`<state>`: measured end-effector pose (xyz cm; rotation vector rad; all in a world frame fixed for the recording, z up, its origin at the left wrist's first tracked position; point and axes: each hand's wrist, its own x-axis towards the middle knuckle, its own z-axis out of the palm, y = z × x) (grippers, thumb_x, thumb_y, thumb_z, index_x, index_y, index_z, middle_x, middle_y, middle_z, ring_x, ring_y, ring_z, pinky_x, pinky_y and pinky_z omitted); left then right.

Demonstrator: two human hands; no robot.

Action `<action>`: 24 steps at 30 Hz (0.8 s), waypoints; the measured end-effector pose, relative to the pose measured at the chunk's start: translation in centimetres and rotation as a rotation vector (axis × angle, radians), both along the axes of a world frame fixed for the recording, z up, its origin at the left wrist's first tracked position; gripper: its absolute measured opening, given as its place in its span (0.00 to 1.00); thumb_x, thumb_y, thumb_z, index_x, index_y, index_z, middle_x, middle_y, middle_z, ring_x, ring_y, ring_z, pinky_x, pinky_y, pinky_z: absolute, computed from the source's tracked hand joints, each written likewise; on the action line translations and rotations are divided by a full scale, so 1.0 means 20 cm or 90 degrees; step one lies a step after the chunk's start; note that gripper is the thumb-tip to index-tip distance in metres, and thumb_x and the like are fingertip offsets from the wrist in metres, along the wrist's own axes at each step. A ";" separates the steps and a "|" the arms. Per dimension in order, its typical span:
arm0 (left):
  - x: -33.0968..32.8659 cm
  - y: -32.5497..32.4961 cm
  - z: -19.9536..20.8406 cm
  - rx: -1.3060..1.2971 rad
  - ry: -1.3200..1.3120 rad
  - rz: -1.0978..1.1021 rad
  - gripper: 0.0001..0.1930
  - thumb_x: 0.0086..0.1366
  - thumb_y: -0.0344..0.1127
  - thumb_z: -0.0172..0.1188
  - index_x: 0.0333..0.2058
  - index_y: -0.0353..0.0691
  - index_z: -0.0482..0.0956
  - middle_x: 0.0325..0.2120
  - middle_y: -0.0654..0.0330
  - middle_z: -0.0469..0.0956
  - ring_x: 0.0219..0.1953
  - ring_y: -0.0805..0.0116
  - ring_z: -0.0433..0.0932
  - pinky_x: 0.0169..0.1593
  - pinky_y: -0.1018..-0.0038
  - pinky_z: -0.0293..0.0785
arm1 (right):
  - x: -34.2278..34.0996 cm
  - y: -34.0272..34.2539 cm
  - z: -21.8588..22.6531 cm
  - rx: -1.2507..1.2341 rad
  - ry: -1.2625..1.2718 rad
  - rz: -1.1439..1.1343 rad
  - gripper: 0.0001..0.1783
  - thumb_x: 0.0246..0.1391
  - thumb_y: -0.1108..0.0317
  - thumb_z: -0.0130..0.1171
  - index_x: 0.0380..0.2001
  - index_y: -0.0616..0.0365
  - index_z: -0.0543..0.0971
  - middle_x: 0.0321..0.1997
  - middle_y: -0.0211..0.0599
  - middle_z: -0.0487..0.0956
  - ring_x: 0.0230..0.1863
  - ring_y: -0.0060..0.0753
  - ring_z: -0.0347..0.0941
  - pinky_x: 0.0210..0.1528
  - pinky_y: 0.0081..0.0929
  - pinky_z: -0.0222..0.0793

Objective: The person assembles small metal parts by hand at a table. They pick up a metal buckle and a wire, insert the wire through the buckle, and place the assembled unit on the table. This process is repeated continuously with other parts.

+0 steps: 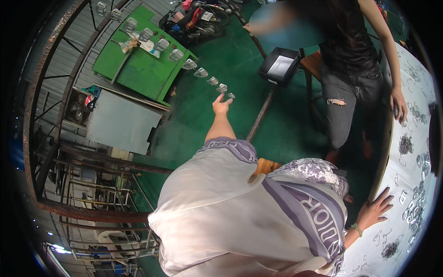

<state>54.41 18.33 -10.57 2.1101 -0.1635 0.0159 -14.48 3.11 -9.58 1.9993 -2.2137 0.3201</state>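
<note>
My left hand point(221, 106) is stretched out ahead at the near end of a row of shiny metal buckles point(200, 72). Thumb and forefinger close around one of the last small buckles point(222, 87), though the exact grip is hard to make out. The row runs in the air toward the upper left, its pieces looking larger there. On the right, my right hand point(374, 210) lies flat with fingers spread on the edge of a white-topped table point(369, 249), holding nothing. Near it on the table are loose metal buckles point(415, 207) and a tangle of dark wire hooks point(391, 249).
Across from me a person point(348, 78) stands with one hand point(398, 105) at the table edge. A black bin point(279, 66) stands beyond my left arm. At the left are a green cabinet point(152, 69), a grey panel point(122, 120) and a rusty frame point(92, 212); motorbikes point(196, 23) stand behind.
</note>
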 end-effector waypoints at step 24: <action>-0.33 -0.34 0.10 -0.017 -0.017 0.173 0.18 0.51 0.43 0.72 0.38 0.40 0.86 0.34 0.54 0.84 0.38 0.61 0.83 0.47 0.67 0.76 | 0.01 0.01 0.00 -0.004 0.011 0.002 0.49 0.48 0.73 0.58 0.71 0.33 0.48 0.75 0.39 0.48 0.74 0.54 0.43 0.64 0.75 0.43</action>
